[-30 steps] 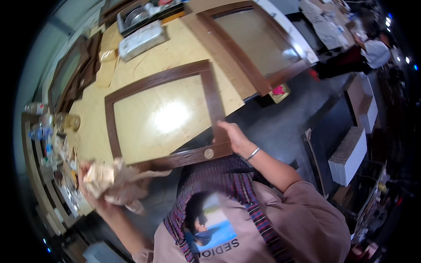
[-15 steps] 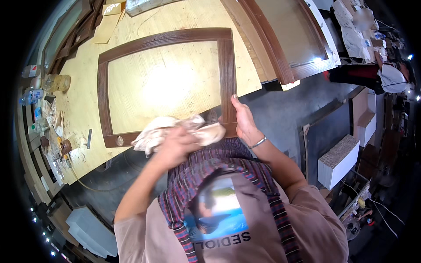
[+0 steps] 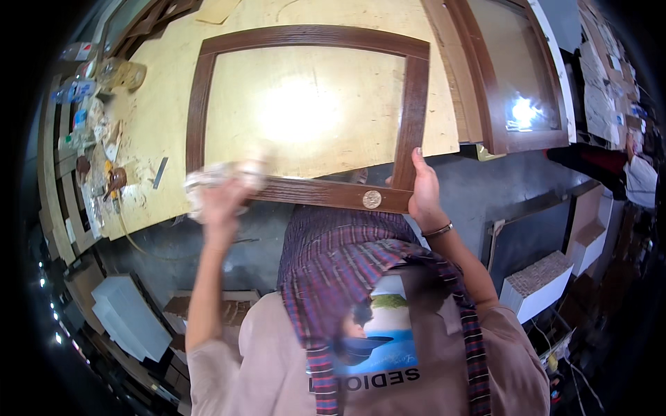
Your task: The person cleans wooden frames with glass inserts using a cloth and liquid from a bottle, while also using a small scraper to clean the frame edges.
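Note:
A brown wood-grain door frame [image 3: 319, 36] lies on the pale worktable, its near rail overhanging the front edge. I cannot tell whether its middle holds glass. A round, light-coloured recess shows in the near rail's right part. My left hand [image 3: 225, 201] is closed on a crumpled whitish cloth [image 3: 208, 182], pressed on the near left corner of the frame; hand and cloth are blurred. At the near right corner, my right hand [image 3: 426, 188] grips the frame's outer edge, thumb up along the side, with the other fingers partly hidden.
On the worktable [image 3: 159, 125], plastic bottles [image 3: 123, 73], a dark flat strip [image 3: 160, 172] and stained clutter sit at the left. Another brown framed panel [image 3: 517, 76] lies at the right. White boxes [image 3: 538, 284] stand on the floor; a person [image 3: 642, 177] is at the far right.
My left hand has swept the cloth leftward along the near rail to the left corner, uncovering the round recess. My right hand keeps its grip. The view has shifted.

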The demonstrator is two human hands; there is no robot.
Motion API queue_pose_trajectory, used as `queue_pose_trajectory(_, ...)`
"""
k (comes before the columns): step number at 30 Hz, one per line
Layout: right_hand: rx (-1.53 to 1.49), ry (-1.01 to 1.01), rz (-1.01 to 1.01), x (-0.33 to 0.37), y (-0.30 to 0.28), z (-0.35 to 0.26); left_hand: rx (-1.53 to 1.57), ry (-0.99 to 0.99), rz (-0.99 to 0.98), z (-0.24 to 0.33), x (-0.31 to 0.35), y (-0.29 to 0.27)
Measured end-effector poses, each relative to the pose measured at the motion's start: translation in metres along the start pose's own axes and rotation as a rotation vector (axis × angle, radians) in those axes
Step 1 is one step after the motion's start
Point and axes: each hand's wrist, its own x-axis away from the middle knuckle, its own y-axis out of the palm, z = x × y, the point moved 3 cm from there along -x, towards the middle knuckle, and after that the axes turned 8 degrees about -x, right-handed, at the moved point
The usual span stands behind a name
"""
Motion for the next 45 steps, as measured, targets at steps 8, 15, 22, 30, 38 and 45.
queue_pose_trajectory(8,0.058,0.006,0.014,-0.004,0.0,0.004,0.075,-0.146,0.163,0.046,-0.013,-0.013)
queue_pose_trajectory(15,0.079,-0.01,0.012,-0.004,-0.001,0.001,0.076,-1.054,0.382,-0.146,0.105,-0.03)
queue_pose_trajectory(22,0.103,-0.037,0.037,-0.006,-0.001,0.003,0.286,-0.537,0.305,-0.085,0.005,-0.014)
queue_pose_trajectory(30,0.132,-0.063,0.071,-0.004,-0.001,0.005,0.222,-0.694,0.357,-0.119,-0.001,-0.013)
queue_pose_trajectory(38,0.153,-0.106,0.064,-0.003,0.003,0.003,1.022,-0.902,0.351,-0.144,-0.069,-0.025)
queue_pose_trajectory(45,0.184,-0.054,0.065,0.0,0.01,0.001,0.761,-0.675,0.464,-0.196,-0.19,0.019)
